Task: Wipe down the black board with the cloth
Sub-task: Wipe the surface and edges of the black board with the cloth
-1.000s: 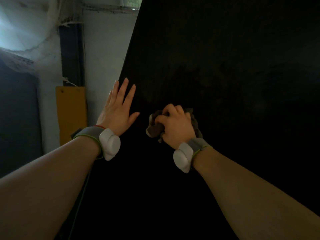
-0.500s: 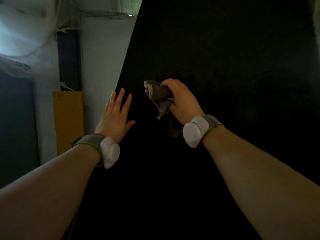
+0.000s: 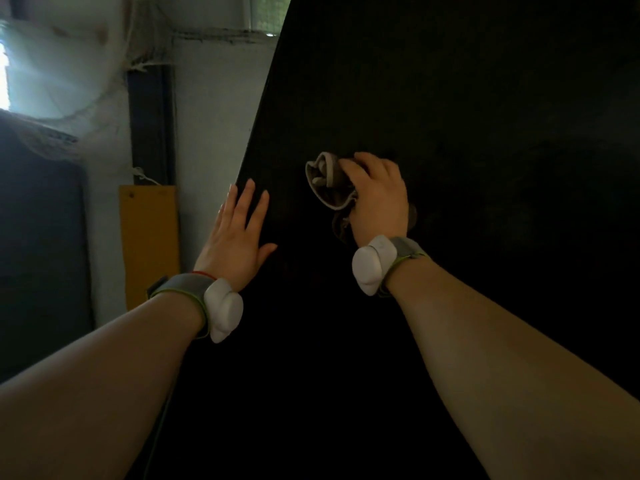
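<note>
Tall matte black board (image 3: pixel 467 98): left hand (image 3: pixel 235 237) flat at its left edge; right hand (image 3: pixel 377 199) beside it grips crumpled grey-brown cloth (image 3: pixel 325 183).

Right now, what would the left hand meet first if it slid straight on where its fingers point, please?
Nothing but bare black board, as far as the picture shows: the left hand points up along its left edge, and the cloth in the right hand sits off to the right.

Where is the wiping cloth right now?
In the head view, the crumpled grey-brown cloth is bunched in the right hand against the tall black board, right of the flat left hand.
</note>
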Demonstrator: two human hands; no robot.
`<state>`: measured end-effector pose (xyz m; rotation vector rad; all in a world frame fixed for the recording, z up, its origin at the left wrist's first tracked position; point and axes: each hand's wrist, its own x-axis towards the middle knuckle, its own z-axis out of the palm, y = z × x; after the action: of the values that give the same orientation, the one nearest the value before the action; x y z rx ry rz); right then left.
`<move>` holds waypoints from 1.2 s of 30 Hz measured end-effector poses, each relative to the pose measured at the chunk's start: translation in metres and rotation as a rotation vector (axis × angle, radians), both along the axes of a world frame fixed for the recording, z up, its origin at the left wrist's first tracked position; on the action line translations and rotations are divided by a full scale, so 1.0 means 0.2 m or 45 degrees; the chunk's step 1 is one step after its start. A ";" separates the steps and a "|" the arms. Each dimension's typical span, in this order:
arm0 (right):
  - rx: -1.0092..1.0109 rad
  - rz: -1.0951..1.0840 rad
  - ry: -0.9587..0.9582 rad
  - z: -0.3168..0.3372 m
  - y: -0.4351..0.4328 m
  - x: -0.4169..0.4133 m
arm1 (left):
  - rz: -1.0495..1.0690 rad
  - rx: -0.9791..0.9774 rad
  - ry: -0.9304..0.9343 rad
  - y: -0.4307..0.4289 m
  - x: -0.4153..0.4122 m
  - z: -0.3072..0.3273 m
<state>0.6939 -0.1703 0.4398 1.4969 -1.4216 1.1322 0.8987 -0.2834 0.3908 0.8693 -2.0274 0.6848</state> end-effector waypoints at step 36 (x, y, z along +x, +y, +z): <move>0.522 -0.024 0.322 -0.44 0.02 0.09 | 0.037 0.041 -0.042 0.09 0.05 -0.20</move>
<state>0.7127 -0.1670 0.3512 1.8292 -1.5431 0.6309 0.9095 -0.2648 0.3501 0.9136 -2.0641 0.6883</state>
